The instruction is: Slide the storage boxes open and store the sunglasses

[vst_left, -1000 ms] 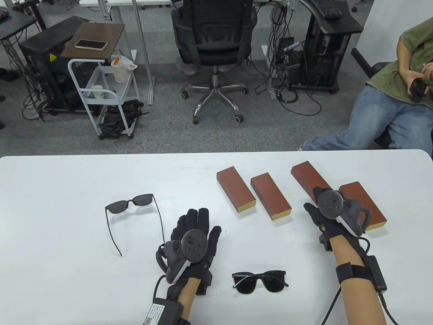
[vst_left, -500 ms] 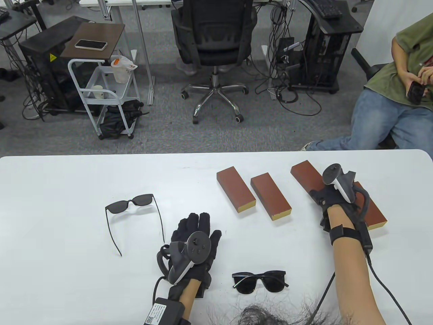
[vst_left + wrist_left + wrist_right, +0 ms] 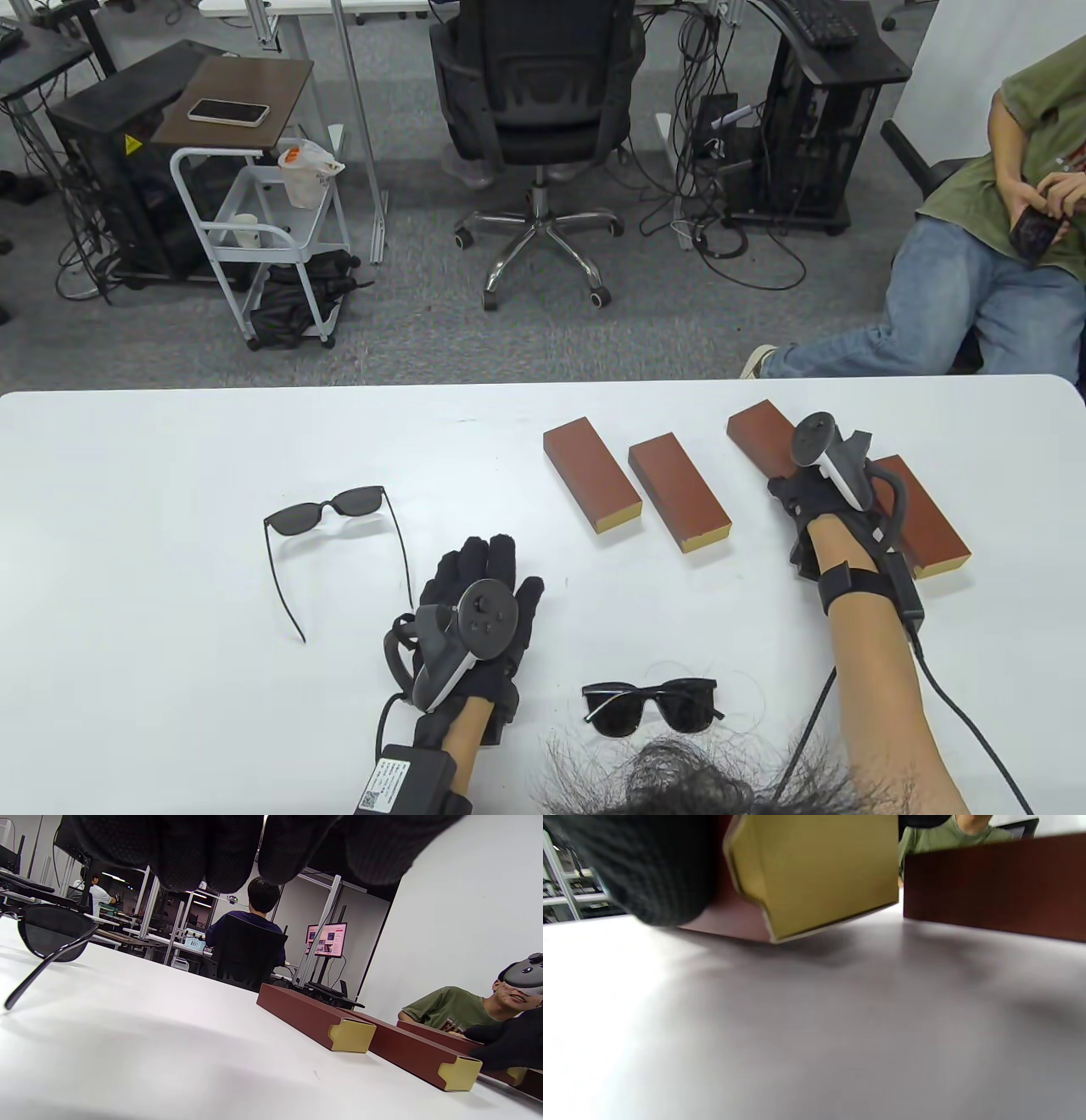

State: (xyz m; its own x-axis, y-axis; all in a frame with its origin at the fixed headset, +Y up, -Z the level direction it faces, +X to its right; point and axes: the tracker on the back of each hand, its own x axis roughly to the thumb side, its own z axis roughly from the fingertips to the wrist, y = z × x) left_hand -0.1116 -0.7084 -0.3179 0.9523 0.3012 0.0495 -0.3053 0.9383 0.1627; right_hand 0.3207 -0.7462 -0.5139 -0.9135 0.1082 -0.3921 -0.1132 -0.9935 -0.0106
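Right hand (image 3: 814, 501) clasping the third red sliding box (image 3: 764, 437), tipped up just left of the fourth box (image 3: 929, 526); likely light, stiff card, best held by its long sides; left hand (image 3: 479, 603) flat, relaxed.

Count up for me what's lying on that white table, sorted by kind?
Brown storage boxes: 4
Sunglasses: 2
Total: 6
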